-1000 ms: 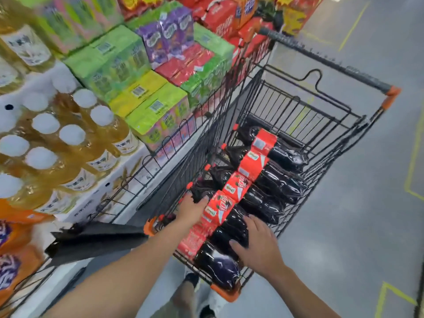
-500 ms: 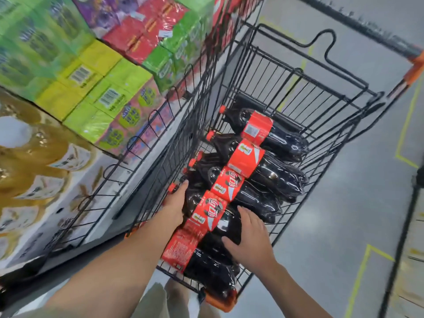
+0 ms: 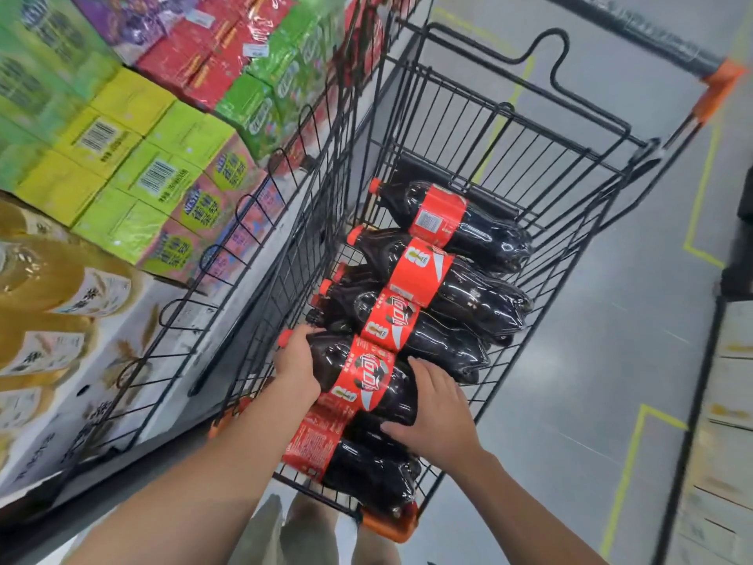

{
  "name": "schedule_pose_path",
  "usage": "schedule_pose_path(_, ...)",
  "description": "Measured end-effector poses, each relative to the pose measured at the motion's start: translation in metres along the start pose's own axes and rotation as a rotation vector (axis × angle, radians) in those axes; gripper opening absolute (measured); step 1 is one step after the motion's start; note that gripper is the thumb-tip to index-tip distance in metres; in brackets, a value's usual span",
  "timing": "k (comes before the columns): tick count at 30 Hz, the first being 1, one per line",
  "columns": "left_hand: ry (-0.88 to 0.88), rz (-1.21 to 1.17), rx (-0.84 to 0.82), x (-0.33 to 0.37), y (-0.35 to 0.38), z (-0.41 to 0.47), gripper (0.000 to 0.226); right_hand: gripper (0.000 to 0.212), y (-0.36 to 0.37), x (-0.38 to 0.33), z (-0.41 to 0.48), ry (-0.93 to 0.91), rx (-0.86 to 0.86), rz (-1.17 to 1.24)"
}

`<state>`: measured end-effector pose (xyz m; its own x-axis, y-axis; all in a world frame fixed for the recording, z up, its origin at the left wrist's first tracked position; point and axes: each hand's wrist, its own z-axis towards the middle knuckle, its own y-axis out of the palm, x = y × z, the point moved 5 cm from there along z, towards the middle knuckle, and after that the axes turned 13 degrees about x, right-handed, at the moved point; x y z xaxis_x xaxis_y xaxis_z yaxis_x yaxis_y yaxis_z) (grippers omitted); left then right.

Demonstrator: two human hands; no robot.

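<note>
Hands barely shifted, both still on dark plastic cola bottle with red label [image 3: 366, 377].
Left hand [image 3: 297, 369] curled round neck end; right hand [image 3: 438, 418] fingers spread, cupping base.

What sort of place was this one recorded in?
Most likely a supermarket or warehouse-store aisle: a wire shopping cart loaded with cola bottles, shrink-wrapped drink cartons with barcodes stacked beside it, and yellow floor lines.

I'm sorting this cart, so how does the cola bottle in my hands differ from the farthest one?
The near bottle is held by left hand and right hand; the far bottle lies untouched. Near bottle's label shows the logo, far bottle's a white panel. Both lie sideways, red-capped.
</note>
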<state>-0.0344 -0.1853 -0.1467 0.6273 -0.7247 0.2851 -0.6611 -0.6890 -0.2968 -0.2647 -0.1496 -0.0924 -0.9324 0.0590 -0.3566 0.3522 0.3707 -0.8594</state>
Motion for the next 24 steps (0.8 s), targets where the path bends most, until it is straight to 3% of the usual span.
schedule_pose_path(5, 0.094, -0.046, 0.043, 0.002, -0.007, -0.018, 0.012, 0.128, 0.005, 0.000, 0.004, -0.036, -0.055, -0.157)
schedule_pose_path(9, 0.102, -0.074, 0.070, 0.001, -0.013, -0.023, 0.018, 0.133, 0.009, -0.005, 0.006, -0.070, -0.007, -0.232)
schedule_pose_path(13, 0.104, -0.076, 0.085, 0.003, -0.020, -0.031, 0.041, 0.126, 0.013, -0.006, 0.008, -0.092, 0.034, -0.236)
schedule_pose_path(18, 0.164, -0.121, 0.083, 0.015, -0.031, -0.054, 0.011, 0.121, 0.003, -0.015, 0.005, -0.149, 0.095, -0.224)
schedule_pose_path(24, 0.251, -0.213, 0.031, 0.038, -0.050, -0.095, 0.025, 0.120, -0.045, -0.037, 0.001, -0.254, 0.212, -0.234)
